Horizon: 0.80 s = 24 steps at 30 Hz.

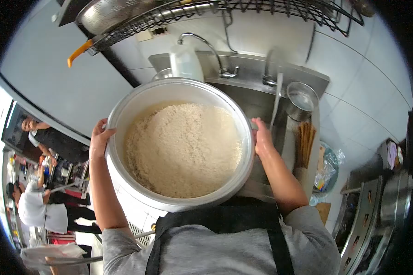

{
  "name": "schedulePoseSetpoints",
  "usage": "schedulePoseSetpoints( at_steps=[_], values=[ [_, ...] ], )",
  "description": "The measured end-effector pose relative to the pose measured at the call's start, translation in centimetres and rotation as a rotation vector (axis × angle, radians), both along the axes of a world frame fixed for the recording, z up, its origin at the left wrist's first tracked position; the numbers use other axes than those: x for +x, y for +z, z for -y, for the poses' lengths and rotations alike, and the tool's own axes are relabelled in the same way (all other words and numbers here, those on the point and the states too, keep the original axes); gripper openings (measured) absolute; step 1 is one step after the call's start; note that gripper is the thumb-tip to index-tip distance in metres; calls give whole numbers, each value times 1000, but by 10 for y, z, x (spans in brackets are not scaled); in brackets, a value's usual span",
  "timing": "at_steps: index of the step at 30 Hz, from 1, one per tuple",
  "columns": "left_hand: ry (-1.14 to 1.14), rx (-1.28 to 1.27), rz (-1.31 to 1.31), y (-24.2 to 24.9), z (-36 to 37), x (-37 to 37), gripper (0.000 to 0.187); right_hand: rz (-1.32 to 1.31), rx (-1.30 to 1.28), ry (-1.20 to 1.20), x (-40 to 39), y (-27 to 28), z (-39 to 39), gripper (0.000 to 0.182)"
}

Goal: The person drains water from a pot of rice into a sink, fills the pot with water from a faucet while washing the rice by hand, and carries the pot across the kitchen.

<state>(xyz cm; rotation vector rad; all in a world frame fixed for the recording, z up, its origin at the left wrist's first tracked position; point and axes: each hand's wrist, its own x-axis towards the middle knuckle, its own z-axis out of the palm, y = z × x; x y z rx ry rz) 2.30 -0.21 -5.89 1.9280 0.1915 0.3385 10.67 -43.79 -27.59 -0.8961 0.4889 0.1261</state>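
Observation:
A large round metal pot (pixel 140 94) is held up in front of my body, tilted so its inside faces me. Wet-looking rice grains (pixel 183 146) cover its bottom, with cloudy liquid around the edges. My left hand (pixel 99 137) grips the rim on the left, thumb over the edge. On the opposite side my right hand (pixel 261 136) is closed on the pot's side; its fingertips are partly hidden. Behind the pot is a steel sink (pixel 250 103), partly covered by it.
Two faucets (pixel 222 68) rise at the sink's back, near a white plastic jug (pixel 186 64). A small metal pot (pixel 302 101) and a bundle of brown sticks (pixel 306 144) stand right. A wire rack (pixel 206 9) hangs overhead. Two people (pixel 41 208) are at the left.

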Motion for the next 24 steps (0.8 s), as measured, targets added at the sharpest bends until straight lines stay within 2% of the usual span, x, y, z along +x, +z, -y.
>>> schedulePoseSetpoints(
  at_steps=[2, 6, 7, 9, 13, 17, 18, 20, 23, 24],
  values=[
    [-39, -113, -44, -24, 15, 10, 41, 83, -99, -55, -8, 6, 37, 40],
    [-167, -250, -155, -82, 46, 45, 41, 108, -185, -118, -49, 73, 91, 49],
    [-175, -291, -189, -92, 66, 51, 41, 105, -276, -113, -61, 90, 103, 49],
    [-215, -377, -189, -109, 104, 64, 41, 140, -389, -147, -70, 90, 134, 48],
    [-282, -418, -200, -138, 164, 83, 43, 34, -503, -245, -95, 117, 164, 47],
    [-321, -380, -191, -149, 183, 87, 43, 79, -707, -203, -90, 91, 195, 52],
    [-318, -371, -112, -146, 188, 89, 44, 111, -893, -138, -82, 92, 207, 55],
    [-325, -302, -115, -142, 186, 81, 45, 132, -1240, 30, -74, 86, 215, 63],
    [-348, -316, -116, -142, 183, 71, 47, -110, -1491, 420, -62, 141, 198, 74],
    [-345, -315, -120, -146, 181, 69, 47, 7, -1643, 411, -41, 137, 205, 76]
  ],
)
